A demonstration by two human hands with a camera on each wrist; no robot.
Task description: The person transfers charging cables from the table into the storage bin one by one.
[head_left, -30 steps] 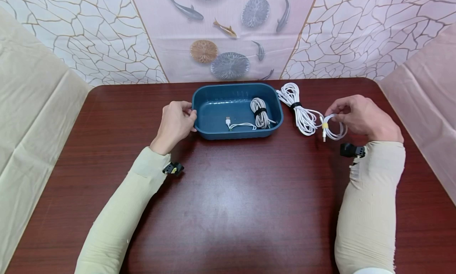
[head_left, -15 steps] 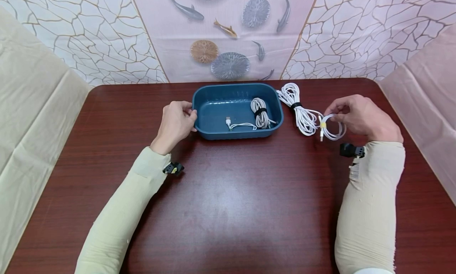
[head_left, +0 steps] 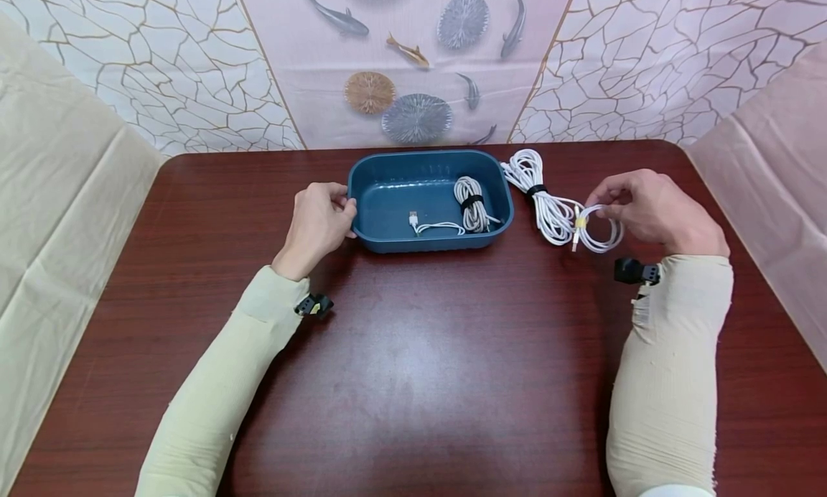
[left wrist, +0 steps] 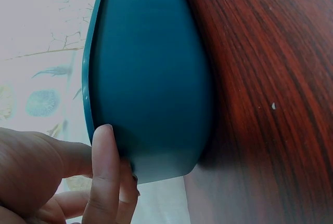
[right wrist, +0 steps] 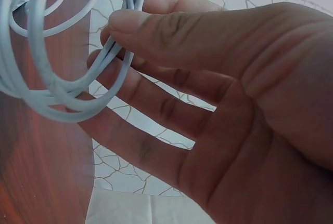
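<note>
My left hand [head_left: 315, 224] grips the left end of a dark teal plastic bin [head_left: 420, 245], thumb and fingers at its rim; the left wrist view shows the bin's outer wall [left wrist: 151, 68] beside them. My right hand [head_left: 662, 211] pinches a coiled white cable [head_left: 604, 250] bound with a yellow tie, its metal plug hanging down at the left. Up close in the right wrist view, the loops [right wrist: 47, 91] pass between thumb and fingers. Beside this coil, a larger white cable bundle [head_left: 553, 218] with a black strap lies against the bin's right side.
Inside the bin are a grey-white cable bundle [head_left: 470, 195] with a black strap and a short white USB cable [head_left: 441, 226]. The dark red wooden table [head_left: 413, 368] runs back to a patterned cloth [head_left: 420, 52], with pale cloth at both sides.
The yellow-tied coil has shifted slightly left, its plug swinging left toward the larger white bundle. My left hand and the bin stay where they were.
</note>
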